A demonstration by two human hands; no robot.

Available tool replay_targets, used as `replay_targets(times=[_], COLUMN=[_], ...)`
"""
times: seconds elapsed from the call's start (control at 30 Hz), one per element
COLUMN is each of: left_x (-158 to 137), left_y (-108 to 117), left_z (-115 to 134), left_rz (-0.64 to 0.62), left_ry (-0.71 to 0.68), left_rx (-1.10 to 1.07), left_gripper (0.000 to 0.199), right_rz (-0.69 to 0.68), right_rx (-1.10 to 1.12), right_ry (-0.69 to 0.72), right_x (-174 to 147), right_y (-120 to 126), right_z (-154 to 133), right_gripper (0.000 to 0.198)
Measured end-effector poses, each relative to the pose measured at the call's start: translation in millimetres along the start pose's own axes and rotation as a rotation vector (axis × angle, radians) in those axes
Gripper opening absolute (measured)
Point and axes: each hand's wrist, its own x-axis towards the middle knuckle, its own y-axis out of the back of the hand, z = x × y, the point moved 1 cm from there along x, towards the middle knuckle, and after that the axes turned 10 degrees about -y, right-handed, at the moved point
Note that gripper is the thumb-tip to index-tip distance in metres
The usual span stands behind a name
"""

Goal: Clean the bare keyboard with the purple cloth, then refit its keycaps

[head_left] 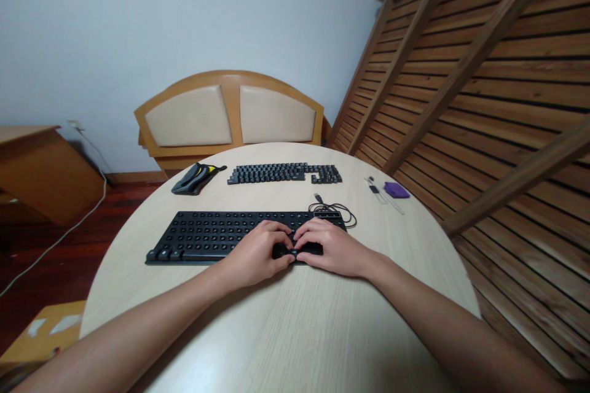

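**Black keyboard under both our hands**

Black and stripped of most caps, the keyboard (pixel 221 234) lies across the middle of the round pale wood table (pixel 295 331), its long side running left to right in front of us. From the head view, the only one we have, both our hands rest on its near right part, side by side and almost touching.

Our left hand (pixel 258 253) lies palm down, fingers curled over the front edge, thumb and fingertips pinching a wide black key (pixel 297 250) at its left end. Our right hand (pixel 332 248) mirrors it, fingers bent down on the right end of the same key. Both grips close on that key, which sits at the near row of the keyboard, between our thumbs.

Behind the keyboard, well apart from it, the loose keycaps (pixel 284 173) lie set out in neat rows. Left of them sits a dark pouch (pixel 193 179) with yellow trim. A coiled cable (pixel 335 207) rests just beyond the keyboard's far right corner. Farther right we see a purple cloth (pixel 396 190) with a small tool (pixel 378 191) beside it; we cannot tell what kind.

A wooden headboard (pixel 230 113) leans on the wall behind the table, and slatted wooden frames (pixel 483 86) stand at our right.
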Motion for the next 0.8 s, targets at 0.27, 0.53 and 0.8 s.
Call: replay_targets(times=[0.27, 0.53, 0.8], left_x=[0.0, -1.7, -3.4], left_y=[-1.1, -1.7, -2.4], left_z=[5.4, 11.4, 9.8], left_rz=[-0.001, -0.022, -0.04], left_ry=[-0.018, -0.006, 0.003], left_rx=[0.061, 0.13, 0.173], left_gripper=[0.011, 0.014, 0.014], right_rz=[0.003, 0.003, 0.015], right_rx=[-0.018, -0.043, -0.036], right_ry=[-0.007, -0.028, -0.031], right_x=[-0.2, -0.2, -0.9], right_y=[-0.3, -1.2, -1.9], right_z=[-1.8, -3.9, -4.5], right_gripper=[0.012, 0.014, 0.011])
